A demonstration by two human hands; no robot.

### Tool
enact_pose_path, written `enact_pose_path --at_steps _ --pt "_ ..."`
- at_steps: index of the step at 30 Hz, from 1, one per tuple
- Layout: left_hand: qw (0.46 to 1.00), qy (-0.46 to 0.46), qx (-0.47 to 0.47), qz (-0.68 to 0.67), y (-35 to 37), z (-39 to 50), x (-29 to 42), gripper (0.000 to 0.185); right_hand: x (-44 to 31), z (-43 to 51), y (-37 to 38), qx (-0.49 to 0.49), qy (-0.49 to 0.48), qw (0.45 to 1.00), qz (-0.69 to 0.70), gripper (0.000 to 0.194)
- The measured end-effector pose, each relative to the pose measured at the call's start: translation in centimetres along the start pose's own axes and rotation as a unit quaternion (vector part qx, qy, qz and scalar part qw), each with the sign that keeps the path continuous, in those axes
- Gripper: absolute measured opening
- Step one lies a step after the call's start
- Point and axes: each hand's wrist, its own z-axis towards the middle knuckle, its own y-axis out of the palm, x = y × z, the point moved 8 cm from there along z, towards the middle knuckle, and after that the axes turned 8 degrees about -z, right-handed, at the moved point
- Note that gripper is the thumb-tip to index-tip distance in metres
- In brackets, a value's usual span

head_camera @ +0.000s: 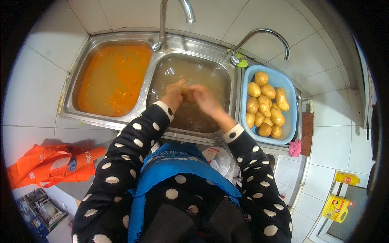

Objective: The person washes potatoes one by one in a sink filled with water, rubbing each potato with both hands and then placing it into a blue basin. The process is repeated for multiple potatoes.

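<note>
My left hand [173,94] is over the middle sink basin [194,123], which holds cloudy water. It is closed around a blurred yellowish-brown thing that looks like a potato [189,96], mostly covered by my fingers. My right hand [207,99] lies against the other side of this potato, smeared by motion, so its grip is unclear. To the right, a light blue plastic tub [290,112] holds several wet, yellow-skinned potatoes [265,105].
The left basin [112,82] is full of liquid with orange, oily film. Two chrome faucets [163,24] [261,32] rise behind the basins. A pink cloth [294,148] hangs below the tub's corner. Orange fabric [51,164] is at left, yellow bottles [335,208] at lower right.
</note>
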Motion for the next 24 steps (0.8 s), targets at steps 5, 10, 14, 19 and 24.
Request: enact_pose_path --at_steps 5,10,14,19,24 --pt "0.954 0.008 -0.299 -0.013 4.4 -4.8 -0.3 0.027 -2.9 -0.9 0.1 -0.027 0.029 0.907 -0.420 0.042" --pt "0.973 0.010 -0.212 0.092 4.5 -3.4 0.0 0.020 -0.6 -0.2 -0.9 -0.097 0.114 0.945 -0.290 0.036" --pt "0.957 -0.056 -0.275 0.071 7.7 -4.2 0.7 0.022 1.8 -2.8 0.1 -0.106 0.330 0.882 0.320 0.043" --pt "0.927 -0.112 -0.357 -0.014 11.9 -8.0 1.4 0.029 -0.4 -3.9 0.6 -0.147 0.305 0.688 0.642 0.052" --pt "0.948 -0.144 -0.265 0.097 9.6 -6.5 -0.5 0.029 1.2 -7.1 -7.2 -0.161 0.273 0.846 0.429 0.047"
